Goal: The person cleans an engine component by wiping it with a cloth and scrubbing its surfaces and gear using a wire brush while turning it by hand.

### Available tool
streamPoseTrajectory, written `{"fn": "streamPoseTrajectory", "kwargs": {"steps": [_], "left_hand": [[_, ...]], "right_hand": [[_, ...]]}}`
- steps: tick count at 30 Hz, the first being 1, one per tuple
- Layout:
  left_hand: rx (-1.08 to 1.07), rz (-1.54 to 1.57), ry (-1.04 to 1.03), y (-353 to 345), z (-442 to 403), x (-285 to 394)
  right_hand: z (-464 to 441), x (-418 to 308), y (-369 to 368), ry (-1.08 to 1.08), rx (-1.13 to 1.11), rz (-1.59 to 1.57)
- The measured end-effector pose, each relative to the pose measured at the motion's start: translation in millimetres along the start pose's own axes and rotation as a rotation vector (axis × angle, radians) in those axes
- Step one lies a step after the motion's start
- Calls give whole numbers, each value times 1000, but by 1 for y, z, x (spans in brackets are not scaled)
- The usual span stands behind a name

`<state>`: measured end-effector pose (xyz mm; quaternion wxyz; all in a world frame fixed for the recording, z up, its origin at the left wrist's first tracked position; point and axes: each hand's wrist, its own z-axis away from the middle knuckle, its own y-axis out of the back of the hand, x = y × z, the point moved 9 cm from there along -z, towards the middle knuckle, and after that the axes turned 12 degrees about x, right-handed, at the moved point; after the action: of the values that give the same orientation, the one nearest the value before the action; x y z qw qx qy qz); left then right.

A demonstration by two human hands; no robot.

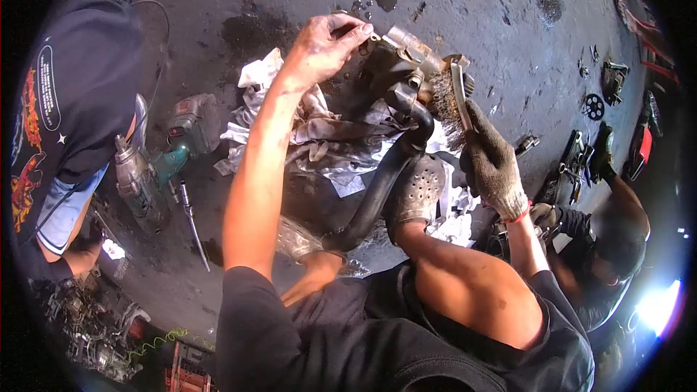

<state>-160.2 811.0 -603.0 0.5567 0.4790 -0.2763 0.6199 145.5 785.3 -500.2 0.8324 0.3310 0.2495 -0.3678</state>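
Note:
My left hand (323,47) is bare and smudged, its thumb and forefinger pinched at the upper left end of a dirty metal part (410,47); what they pinch is too small to make out. A grey, stained work glove covers my right hand (494,156), which is closed around the handle of a wire brush (451,101). The brush's bristles face the right side of the metal part. From that part a black curved hose (385,181) runs down between my feet.
Crumpled rags (312,127) lie under the part. A green power tool (170,163) and a metal rod (192,218) are at left. One person (80,101) is at far left, another (610,254) at right, near loose tools (577,163) and a round gear (593,107).

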Motion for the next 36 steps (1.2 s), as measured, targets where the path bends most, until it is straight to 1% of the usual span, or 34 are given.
{"fn": "streamPoseTrajectory", "kwargs": {"steps": [1, 2, 3, 4, 5, 7, 8, 11, 12, 14, 18, 21, 24, 27, 29, 30, 31, 33, 35, 36], "left_hand": [[-20, 141, -64, -1, 0, 4], [-38, 282, -135, -1, -1, 7], [-54, 425, -207, 0, -2, 13], [-73, 441, -239, 4, -6, 14], [-35, 323, -167, 6, -12, 2], [41, 92, -12, 16, -10, 8], [46, -25, 101, 14, -5, 10], [-123, -154, 130, 2, -8, 4], [-129, -89, 87, -1, -9, 9], [-165, -99, 75, 0, -11, 11], [-183, -60, 51, -2, -11, 12], [-167, -50, -31, -7, -17, 4], [-61, -66, -101, -2, -17, 6], [-32, -42, -180, -2, -14, 10], [-7, -34, -128, 0, -13, 6], [-2, -31, -106, 0, -11, 5], [28, -14, -51, 0, -8, -3], [82, 15, 54, 1, 3, -22], [172, 3, -72, 6, 30, -21], [191, -52, -12, 3, 54, -10]], "right_hand": [[0, -5, -2, 35, -7, -1], [1, -6, -1, -26, -1, -8], [1, -4, -2, -35, -7, -20], [0, 0, -2, -43, -13, -29], [-2, 3, -1, -50, -15, -38], [-3, 4, 0, -12, -14, -25], [-4, 3, 0, 8, -19, -17], [-7, 2, 2, 38, 17, 46], [-6, 2, -1, 9, 12, -5], [-6, -2, -6, -46, 6, -108], [-11, -1, -5, -7, 0, 11], [-14, 0, -7, 24, -2, 57], [-15, 2, -7, 28, -14, 43], [-15, 4, -7, 3, -19, 20], [-14, 6, -5, -14, -13, 0], [-13, 4, -4, 22, -6, 43], [-12, 1, -1, 55, 4, 88], [-4, -3, 7, 17, 11, 104], [15, -10, 16, -126, 3, 35], [20, -6, 22, -80, -9, -49]]}}
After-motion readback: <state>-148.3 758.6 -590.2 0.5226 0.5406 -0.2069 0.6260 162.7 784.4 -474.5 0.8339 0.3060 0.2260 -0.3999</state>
